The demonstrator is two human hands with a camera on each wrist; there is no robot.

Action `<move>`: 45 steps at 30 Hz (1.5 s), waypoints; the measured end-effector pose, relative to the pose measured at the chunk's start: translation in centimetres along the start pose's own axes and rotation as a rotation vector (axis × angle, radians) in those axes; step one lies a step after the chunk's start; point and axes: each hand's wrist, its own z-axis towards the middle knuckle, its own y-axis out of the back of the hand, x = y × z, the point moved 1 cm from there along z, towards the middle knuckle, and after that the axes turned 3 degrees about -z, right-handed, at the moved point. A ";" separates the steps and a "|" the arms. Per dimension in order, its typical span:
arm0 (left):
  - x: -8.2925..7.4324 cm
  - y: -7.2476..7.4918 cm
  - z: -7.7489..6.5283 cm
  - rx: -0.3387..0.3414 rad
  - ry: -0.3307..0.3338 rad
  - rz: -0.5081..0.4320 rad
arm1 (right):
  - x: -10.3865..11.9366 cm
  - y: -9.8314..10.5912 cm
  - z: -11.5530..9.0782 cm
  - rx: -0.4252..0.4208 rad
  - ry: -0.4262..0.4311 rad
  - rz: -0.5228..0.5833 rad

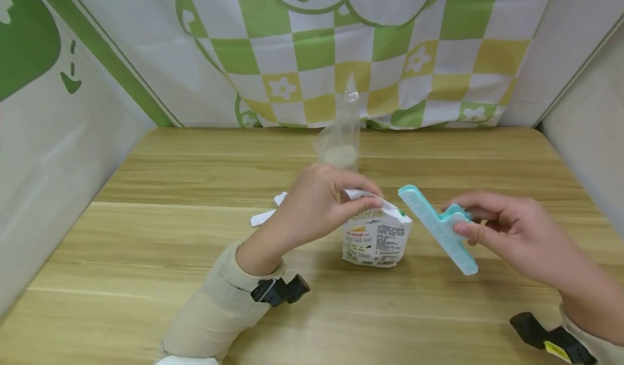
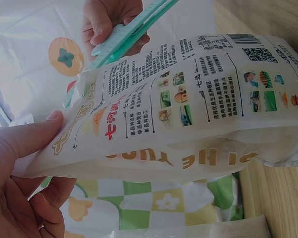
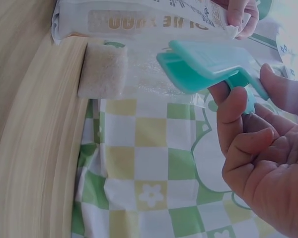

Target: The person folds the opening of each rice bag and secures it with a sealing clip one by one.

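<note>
A white printed paper-like bag [image 1: 375, 243] stands upright on the table. My left hand [image 1: 309, 208] pinches its folded top edge between thumb and fingers. The left wrist view shows the printed side of the bag [image 2: 188, 94] close up, with Chinese text and small pictures. To the right of the bag, my right hand [image 1: 517, 232] holds a teal bag clip [image 1: 439, 229] by its handles, thumb on one side and fingers on the other. In the right wrist view the long bars of the clip [image 3: 203, 64] stand apart, with nothing between them. The clip is apart from the bag.
Behind the white bag stands a clear plastic bag [image 1: 341, 151] with pale grains at the bottom. White flat pieces [image 1: 263, 217] lie left of it, partly hidden by my left hand. A checked green, white and yellow cloth [image 1: 314, 51] hangs behind the wooden table [image 1: 146, 256].
</note>
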 end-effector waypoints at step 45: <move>0.2 0.0 0.1 0.020 -0.022 -0.052 | 1.9 -1.7 0.2 -0.015 0.065 -0.282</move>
